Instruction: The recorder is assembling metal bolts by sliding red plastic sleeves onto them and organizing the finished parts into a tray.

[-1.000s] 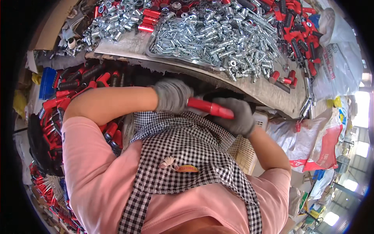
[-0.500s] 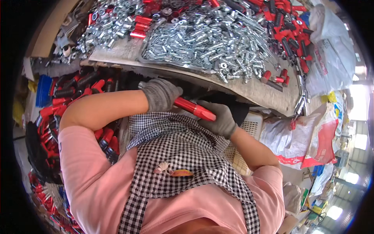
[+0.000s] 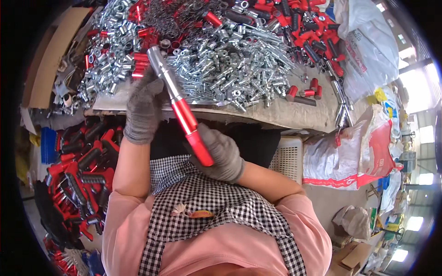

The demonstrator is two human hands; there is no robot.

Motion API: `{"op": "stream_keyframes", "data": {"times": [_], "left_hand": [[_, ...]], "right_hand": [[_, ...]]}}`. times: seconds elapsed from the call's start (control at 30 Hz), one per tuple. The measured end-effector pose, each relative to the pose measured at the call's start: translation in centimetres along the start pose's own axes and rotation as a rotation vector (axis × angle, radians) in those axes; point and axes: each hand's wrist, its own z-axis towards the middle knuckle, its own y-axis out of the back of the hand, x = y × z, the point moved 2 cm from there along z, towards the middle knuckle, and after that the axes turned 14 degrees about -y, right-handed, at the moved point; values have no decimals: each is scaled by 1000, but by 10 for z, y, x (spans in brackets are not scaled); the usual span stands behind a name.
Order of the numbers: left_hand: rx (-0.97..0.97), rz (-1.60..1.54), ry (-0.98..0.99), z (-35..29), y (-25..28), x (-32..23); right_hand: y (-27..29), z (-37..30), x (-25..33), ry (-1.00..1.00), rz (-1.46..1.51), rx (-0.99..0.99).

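A long metal tube (image 3: 185, 116), bright red at its lower part and silver at the upper, slants up and away toward the bench. My right hand (image 3: 220, 155), in a grey knit glove, is wrapped round its red lower end. Beside the silver upper part is my left hand (image 3: 142, 110), gloved alike, at the bench's front edge. Its fingertips are blurred and partly behind the tube, so whether they grip anything is unclear. Just beyond lie red sleeves (image 3: 140, 60) and a heap of small silver metal parts (image 3: 230, 69).
Tangled springs (image 3: 177, 18) and red-black handles (image 3: 317, 37) cover the bench's back. More handles (image 3: 83, 170) pile at my left. On the right stand a clear plastic bag (image 3: 370, 50), a white-red sack (image 3: 350, 156) and a cream basket (image 3: 289, 156).
Both arms have swung so the tube, earlier lying across my lap, now points up toward the bench. My left hand has moved forward and left to the bench edge.
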Motion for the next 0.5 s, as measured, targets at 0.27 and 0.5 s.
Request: {"op": "stream_keyframes", "data": {"times": [0.27, 0.5], "left_hand": [[642, 289, 418, -30, 10, 0], [806, 180, 712, -60, 7, 33]], "right_hand": [[113, 60, -60, -320, -562, 80], [137, 78, -174, -102, -699, 70]]}}
